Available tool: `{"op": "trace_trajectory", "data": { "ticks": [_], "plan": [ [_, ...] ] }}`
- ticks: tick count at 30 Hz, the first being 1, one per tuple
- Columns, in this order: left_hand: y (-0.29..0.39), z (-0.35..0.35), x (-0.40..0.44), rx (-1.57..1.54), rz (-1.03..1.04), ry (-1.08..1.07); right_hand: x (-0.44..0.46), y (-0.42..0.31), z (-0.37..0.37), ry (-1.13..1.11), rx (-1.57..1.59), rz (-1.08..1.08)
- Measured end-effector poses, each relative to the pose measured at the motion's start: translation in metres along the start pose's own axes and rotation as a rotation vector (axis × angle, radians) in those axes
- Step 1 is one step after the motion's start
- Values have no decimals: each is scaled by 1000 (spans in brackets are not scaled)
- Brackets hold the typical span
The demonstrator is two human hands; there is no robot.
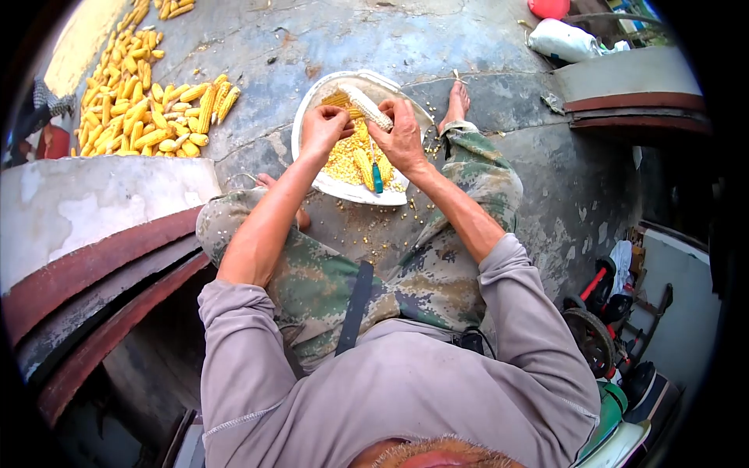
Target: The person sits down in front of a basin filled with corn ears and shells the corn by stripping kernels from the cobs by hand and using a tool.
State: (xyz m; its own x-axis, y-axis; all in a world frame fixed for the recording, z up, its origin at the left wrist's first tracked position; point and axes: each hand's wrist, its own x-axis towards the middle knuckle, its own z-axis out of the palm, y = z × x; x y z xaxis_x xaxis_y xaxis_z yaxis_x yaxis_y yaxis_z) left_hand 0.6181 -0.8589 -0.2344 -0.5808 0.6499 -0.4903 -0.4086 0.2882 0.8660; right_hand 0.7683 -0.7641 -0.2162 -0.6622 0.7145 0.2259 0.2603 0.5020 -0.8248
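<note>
My right hand is wrapped round the lower end of a pale, mostly bare corn cob, which slants up to the left. Just left of it, my left hand has its fingers drawn together in a pinch; anything between them is too small to make out. Both hands are above a white basin that holds loose yellow kernels. Inside the basin, a tool with a green handle lies beside yellow corn ears.
A large pile of corn ears lies at the upper left. Kernels are scattered on the floor around the basin. My bare feet are on either side of it. A white sack and a red round object are at the upper right.
</note>
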Motion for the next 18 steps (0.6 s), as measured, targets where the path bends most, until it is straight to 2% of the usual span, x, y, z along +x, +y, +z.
{"op": "trace_trajectory", "data": {
  "ticks": [2,4,6,8,12,16,18],
  "plan": [
    [-16,-4,7,167,76,14,1,0,-8,51,-25,-48],
    [-28,-11,15,580,251,42,-1,-7,-17,76,3,-39],
    [-30,-13,11,628,306,77,-5,-13,-26,93,-26,-29],
    [-27,-14,5,638,318,95,-13,-13,-33,102,-66,-34],
    [-36,-27,25,511,366,104,-46,12,-34,-8,299,346],
    [-5,-32,6,256,327,44,-75,16,-37,-165,259,451],
    [0,-37,5,273,353,61,-88,10,-39,-266,259,467]
  ]
}}
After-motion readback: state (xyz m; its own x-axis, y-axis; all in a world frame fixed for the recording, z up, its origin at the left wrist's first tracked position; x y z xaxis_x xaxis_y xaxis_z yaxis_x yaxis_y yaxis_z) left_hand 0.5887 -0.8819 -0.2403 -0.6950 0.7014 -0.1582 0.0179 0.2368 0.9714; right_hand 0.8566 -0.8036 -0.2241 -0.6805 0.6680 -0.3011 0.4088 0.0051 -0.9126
